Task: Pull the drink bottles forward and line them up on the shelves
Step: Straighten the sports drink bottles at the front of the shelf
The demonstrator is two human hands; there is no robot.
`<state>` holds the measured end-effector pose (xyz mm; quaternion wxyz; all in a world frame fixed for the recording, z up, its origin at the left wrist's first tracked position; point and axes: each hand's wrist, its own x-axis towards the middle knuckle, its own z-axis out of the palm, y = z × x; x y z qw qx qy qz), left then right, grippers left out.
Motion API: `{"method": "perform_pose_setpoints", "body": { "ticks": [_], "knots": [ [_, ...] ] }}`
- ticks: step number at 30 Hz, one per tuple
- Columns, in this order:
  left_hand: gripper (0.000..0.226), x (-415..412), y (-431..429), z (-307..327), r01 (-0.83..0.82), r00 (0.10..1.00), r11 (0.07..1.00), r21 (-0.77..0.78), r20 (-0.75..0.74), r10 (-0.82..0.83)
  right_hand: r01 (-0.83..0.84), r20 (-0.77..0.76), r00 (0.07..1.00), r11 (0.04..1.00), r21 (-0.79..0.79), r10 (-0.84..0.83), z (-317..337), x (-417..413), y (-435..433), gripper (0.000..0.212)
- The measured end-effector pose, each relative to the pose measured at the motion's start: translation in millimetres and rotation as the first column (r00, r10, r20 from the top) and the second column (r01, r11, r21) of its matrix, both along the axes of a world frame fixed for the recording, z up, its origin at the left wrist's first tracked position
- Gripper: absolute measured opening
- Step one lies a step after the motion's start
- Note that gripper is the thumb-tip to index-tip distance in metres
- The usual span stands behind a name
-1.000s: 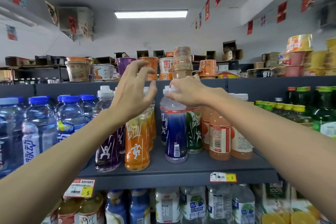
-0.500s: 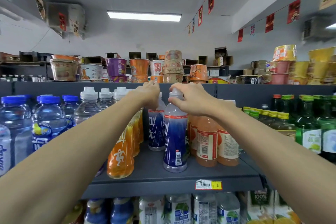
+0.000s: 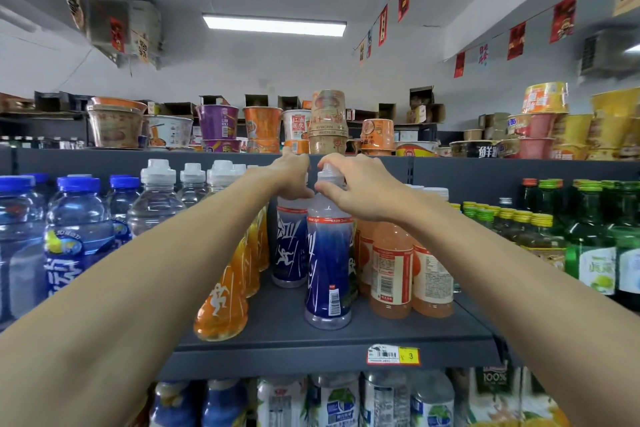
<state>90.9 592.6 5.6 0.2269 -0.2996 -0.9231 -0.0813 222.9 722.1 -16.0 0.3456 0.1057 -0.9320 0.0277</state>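
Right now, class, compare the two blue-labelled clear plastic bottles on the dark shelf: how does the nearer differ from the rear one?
The nearer blue-labelled clear plastic bottle stands close to the front edge of the dark shelf; the rear blue-labelled bottle sits further back, leftward. The nearer bottle shows its barcode; the rear bottle shows a white running figure. Both stand upright with clear bases.

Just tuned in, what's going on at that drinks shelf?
A person is facing a shop shelf with both arms out. The right hand grips the cap of the front blue bottle, which stands near the shelf's front, roughly level with the front orange bottle. The left hand is curled over the top of the rear blue bottle, which sits further back. Peach bottles stand just right of them.
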Motion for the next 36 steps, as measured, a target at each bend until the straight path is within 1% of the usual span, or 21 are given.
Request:
{"method": "perform_pose_setpoints", "body": {
  "ticks": [3, 5, 7, 10, 13, 15, 18, 19, 21, 22, 23, 25, 29, 32, 33, 36],
  "knots": [
    [0.052, 3.7, -1.1, 1.0, 0.088, 0.996, 0.996, 0.034, -0.028, -0.087, 0.006, 0.017, 1.000, 1.000, 0.009, -0.006, 1.6, 3.2, -0.3, 0.050],
    [0.043, 7.5, -2.6, 4.4, 0.129, 0.991, 0.991, 0.026, -0.048, -0.127, 0.015, 0.036, 0.999, 1.000, 0.021, -0.015, 3.6, 5.6, 0.2, 0.050],
    [0.037, 12.6, -3.8, 8.3, 0.126, 0.991, 0.992, -0.003, -0.045, -0.126, 0.015, 0.044, 0.999, 1.000, 0.018, -0.016, 4.7, 7.6, 0.0, 0.049],
    [0.035, 12.3, -6.9, 11.9, 0.089, 0.996, 0.995, -0.053, -0.020, -0.090, 0.007, 0.052, 0.999, 1.000, 0.015, -0.008, 5.1, 7.8, -2.2, 0.048],
    [0.029, 8.0, -13.0, 13.7, 0.079, 0.997, 0.995, -0.059, -0.010, -0.079, -0.003, 0.058, 0.998, 1.000, 0.011, 0.002, 5.9, 6.8, -2.2, 0.049],
    [0.035, 7.4, -15.1, 15.1, 0.060, 0.998, 0.993, -0.097, -0.028, -0.063, -0.006, 0.067, 0.998, 1.000, 0.000, 0.006, 6.3, 6.9, -1.3, 0.050],
    [0.049, 12.0, -16.7, 20.3, -0.009, 0.999, 0.977, -0.212, -0.040, 0.001, -0.012, 0.077, 0.997, 1.000, -0.016, 0.014, 5.8, 7.6, -1.8, 0.049],
    [0.058, 12.8, -17.2, 21.5, -0.020, 1.000, 0.967, -0.254, -0.023, 0.014, -0.014, 0.075, 0.997, 1.000, -0.020, 0.015, 5.6, 7.8, -2.0, 0.049],
    [0.089, 13.2, -18.4, 19.8, -0.009, 1.000, 0.952, -0.306, 0.004, 0.011, -0.013, 0.071, 0.997, 1.000, -0.020, 0.014, 5.9, 8.8, -2.5, 0.049],
    [0.100, 12.8, -19.4, 16.9, -0.005, 1.000, 0.948, -0.319, -0.011, 0.002, -0.011, 0.070, 0.997, 1.000, -0.017, 0.012, 6.0, 9.4, -2.9, 0.049],
    [0.103, 12.3, -20.2, 13.8, -0.007, 0.999, 0.944, -0.329, -0.039, -0.007, -0.011, 0.071, 0.997, 1.000, -0.015, 0.012, 6.1, 10.0, -3.1, 0.049],
    [0.100, 10.1, -21.6, 11.0, -0.009, 0.998, 0.942, -0.336, -0.066, -0.014, -0.012, 0.076, 0.997, 1.000, -0.018, 0.013, 5.8, 10.2, -3.3, 0.049],
    [0.096, 13.2, -22.0, 15.4, -0.009, 0.998, 0.933, -0.361, -0.057, -0.012, -0.012, 0.076, 0.997, 1.000, -0.028, 0.014, 5.8, 9.6, -3.6, 0.048],
    [0.092, 13.7, -20.6, 12.0, -0.056, 0.989, 0.918, -0.393, -0.149, -0.003, -0.014, 0.077, 0.997, 1.000, -0.028, 0.016, 5.3, 10.3, -3.2, 0.047],
    [0.091, 11.8, -20.6, 10.6, -0.056, 0.987, 0.920, -0.387, -0.160, -0.007, -0.016, 0.077, 0.997, 0.999, -0.029, 0.018, 5.1, 10.2, -2.8, 0.047],
    [0.092, 7.4, -21.5, 10.1, -0.019, 0.991, 0.931, -0.366, -0.128, -0.030, -0.020, 0.066, 0.998, 1.000, -0.024, 0.022, 4.2, 8.7, -1.8, 0.048]
  ]
}}
